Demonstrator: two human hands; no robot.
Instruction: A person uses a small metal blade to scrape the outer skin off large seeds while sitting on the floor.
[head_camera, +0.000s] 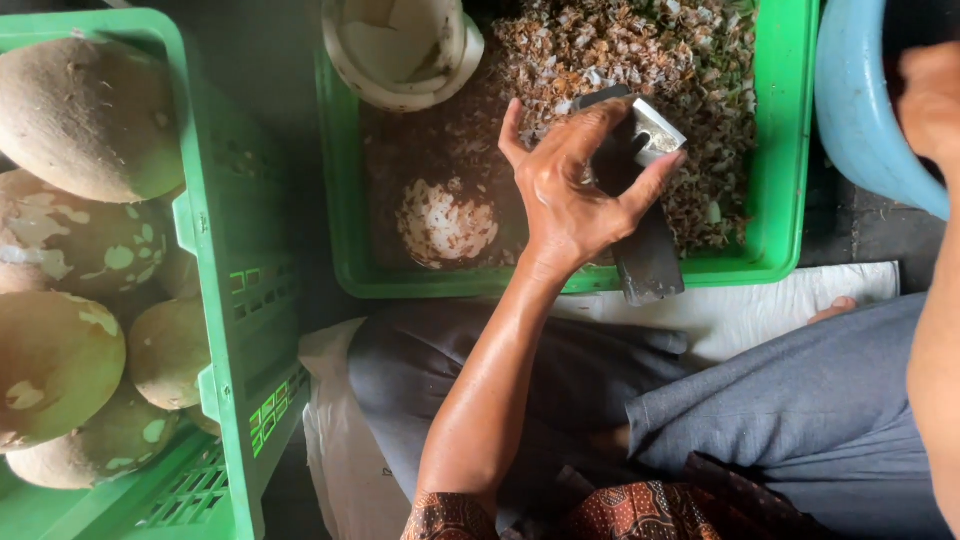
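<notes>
My left hand (575, 195) grips a dark flat scraper tool (640, 240) with a shiny metal blade at its top, held over a green tray (780, 200) full of brown and white coconut shavings. My right hand (930, 95) is at the right edge, blurred, reaching over a blue basin (860, 110); what it holds is hidden. A partly peeled coconut (445, 222) lies in the tray to the left of my left hand. White coconut shell pieces (400, 45) sit at the tray's top left.
A green crate (235, 300) at the left holds several brown, patchy peeled coconuts (60, 360). My legs in grey trousers (800, 400) fill the bottom, over a white cloth (740, 310).
</notes>
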